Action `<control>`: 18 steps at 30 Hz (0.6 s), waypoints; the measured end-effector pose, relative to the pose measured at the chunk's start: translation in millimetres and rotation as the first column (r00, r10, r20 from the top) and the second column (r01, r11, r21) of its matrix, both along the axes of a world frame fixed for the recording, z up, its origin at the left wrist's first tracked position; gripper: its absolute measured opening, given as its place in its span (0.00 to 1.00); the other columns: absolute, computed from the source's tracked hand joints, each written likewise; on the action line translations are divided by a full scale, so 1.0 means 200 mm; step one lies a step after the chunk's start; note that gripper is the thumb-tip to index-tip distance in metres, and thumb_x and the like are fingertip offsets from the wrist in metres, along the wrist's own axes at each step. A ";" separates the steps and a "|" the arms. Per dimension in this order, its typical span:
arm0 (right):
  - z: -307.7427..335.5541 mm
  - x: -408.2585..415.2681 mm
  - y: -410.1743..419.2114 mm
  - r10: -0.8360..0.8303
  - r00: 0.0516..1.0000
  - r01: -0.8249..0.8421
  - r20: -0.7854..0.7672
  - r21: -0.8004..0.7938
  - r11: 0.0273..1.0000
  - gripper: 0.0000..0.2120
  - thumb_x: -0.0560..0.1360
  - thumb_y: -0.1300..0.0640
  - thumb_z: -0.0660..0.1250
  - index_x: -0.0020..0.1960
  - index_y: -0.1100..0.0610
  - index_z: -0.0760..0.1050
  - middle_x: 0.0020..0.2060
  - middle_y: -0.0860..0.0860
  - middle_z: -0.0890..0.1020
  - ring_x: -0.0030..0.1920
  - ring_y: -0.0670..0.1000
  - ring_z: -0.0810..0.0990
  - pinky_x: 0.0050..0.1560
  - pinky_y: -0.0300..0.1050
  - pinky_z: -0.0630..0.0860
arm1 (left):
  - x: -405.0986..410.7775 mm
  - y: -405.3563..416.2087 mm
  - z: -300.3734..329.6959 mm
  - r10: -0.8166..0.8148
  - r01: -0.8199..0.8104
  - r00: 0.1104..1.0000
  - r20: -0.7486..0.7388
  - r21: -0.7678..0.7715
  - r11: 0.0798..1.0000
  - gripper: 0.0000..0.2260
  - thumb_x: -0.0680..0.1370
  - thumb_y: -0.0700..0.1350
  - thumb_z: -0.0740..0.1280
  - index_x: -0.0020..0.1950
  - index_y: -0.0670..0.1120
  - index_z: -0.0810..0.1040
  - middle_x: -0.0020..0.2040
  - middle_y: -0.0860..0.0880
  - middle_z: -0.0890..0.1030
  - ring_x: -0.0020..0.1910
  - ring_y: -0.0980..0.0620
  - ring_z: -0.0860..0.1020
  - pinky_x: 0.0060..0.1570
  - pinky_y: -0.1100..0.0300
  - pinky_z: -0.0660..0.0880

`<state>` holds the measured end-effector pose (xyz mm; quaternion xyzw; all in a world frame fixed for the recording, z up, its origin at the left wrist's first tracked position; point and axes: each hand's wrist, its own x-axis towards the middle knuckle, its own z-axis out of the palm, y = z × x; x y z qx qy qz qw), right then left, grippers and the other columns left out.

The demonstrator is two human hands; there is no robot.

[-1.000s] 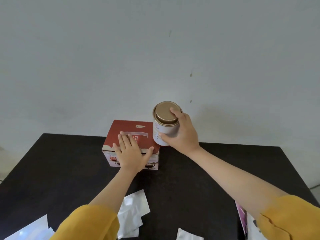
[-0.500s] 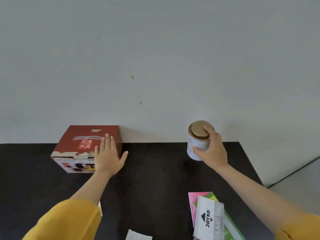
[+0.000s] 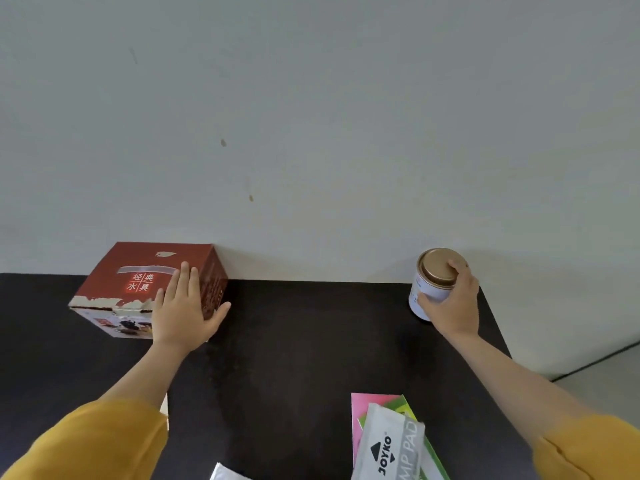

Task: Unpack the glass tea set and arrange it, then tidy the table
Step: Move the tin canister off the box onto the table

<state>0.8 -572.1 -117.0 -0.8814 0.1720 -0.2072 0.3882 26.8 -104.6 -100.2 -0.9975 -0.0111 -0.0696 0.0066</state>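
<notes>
A red and white tea set box (image 3: 138, 282) with Chinese lettering stands closed at the back left of the black table (image 3: 294, 341), against the wall. My left hand (image 3: 183, 306) lies flat on its front right corner, fingers spread. At the table's back right corner my right hand (image 3: 450, 303) grips a white tin (image 3: 427, 292) with a gold lid, which is tilted slightly and sits at or just above the tabletop.
A white Joyko stamp pad packet (image 3: 388, 448) lies on pink and green paper (image 3: 374, 403) at the front right. A bit of white paper (image 3: 225, 474) shows at the bottom edge. The table's right edge runs just past the tin.
My right hand has carried the tin from beside the box to the back right corner. The view swung right. My left hand stays on the box.
</notes>
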 end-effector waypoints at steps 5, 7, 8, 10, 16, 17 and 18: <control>-0.02 0.02 -0.04 -0.024 1.000 0.024 0.001 0.069 0.997 0.43 0.63 0.60 0.80 0.71 0.53 0.60 0.67 0.58 0.66 0.64 0.59 0.70 0.56 0.45 0.70 | 0.00 0.00 0.00 0.007 -0.007 1.000 -0.010 0.015 1.000 0.44 0.71 0.72 0.50 0.76 0.41 0.56 0.77 0.42 0.56 0.76 0.43 0.56 0.69 0.42 0.61; -0.02 0.03 -0.03 -0.015 1.000 0.016 -0.006 0.061 0.998 0.44 0.63 0.60 0.80 0.71 0.54 0.60 0.67 0.58 0.65 0.64 0.58 0.70 0.55 0.45 0.70 | 0.00 0.00 0.00 0.007 -0.007 1.000 -0.002 0.009 1.000 0.45 0.70 0.72 0.49 0.75 0.41 0.56 0.77 0.42 0.57 0.76 0.43 0.56 0.69 0.41 0.61; -0.02 0.03 -0.03 -0.015 1.000 0.016 -0.012 0.056 0.998 0.44 0.63 0.60 0.80 0.71 0.53 0.59 0.67 0.58 0.65 0.64 0.58 0.69 0.55 0.45 0.70 | 0.00 0.00 0.00 0.005 -0.005 1.000 0.002 0.005 1.000 0.45 0.70 0.72 0.50 0.75 0.41 0.57 0.77 0.42 0.57 0.75 0.43 0.57 0.68 0.41 0.61; -0.02 0.03 -0.03 -0.016 1.000 0.017 -0.026 0.050 0.999 0.44 0.63 0.59 0.80 0.72 0.53 0.59 0.68 0.58 0.65 0.64 0.59 0.70 0.55 0.46 0.71 | 0.00 -0.01 0.00 -0.001 0.001 1.000 0.008 -0.005 1.000 0.45 0.70 0.73 0.50 0.75 0.41 0.57 0.77 0.42 0.57 0.75 0.43 0.57 0.68 0.41 0.61; 0.02 0.02 -0.01 -0.032 0.995 0.027 -0.094 -0.055 0.998 0.43 0.65 0.55 0.79 0.72 0.50 0.57 0.76 0.59 0.52 0.73 0.64 0.61 0.60 0.56 0.73 | 0.00 0.01 0.00 -0.013 0.013 1.000 -0.012 -0.031 0.999 0.50 0.67 0.76 0.49 0.76 0.41 0.54 0.78 0.43 0.54 0.76 0.44 0.54 0.70 0.41 0.59; 0.03 0.01 -0.01 -0.050 0.991 0.041 -0.123 -0.079 0.996 0.44 0.65 0.54 0.79 0.72 0.49 0.56 0.76 0.59 0.49 0.73 0.65 0.60 0.61 0.59 0.73 | 0.00 0.02 0.00 -0.018 0.017 1.000 -0.021 -0.034 0.999 0.50 0.66 0.77 0.48 0.76 0.41 0.54 0.78 0.43 0.53 0.76 0.44 0.53 0.70 0.42 0.58; 0.05 0.01 0.00 -0.068 0.987 0.053 -0.145 -0.107 0.993 0.46 0.64 0.52 0.79 0.72 0.49 0.56 0.77 0.60 0.47 0.73 0.67 0.60 0.62 0.60 0.73 | 0.00 0.02 0.01 -0.023 0.021 0.999 -0.033 -0.037 0.999 0.51 0.66 0.77 0.48 0.76 0.41 0.53 0.78 0.43 0.52 0.77 0.44 0.52 0.71 0.42 0.58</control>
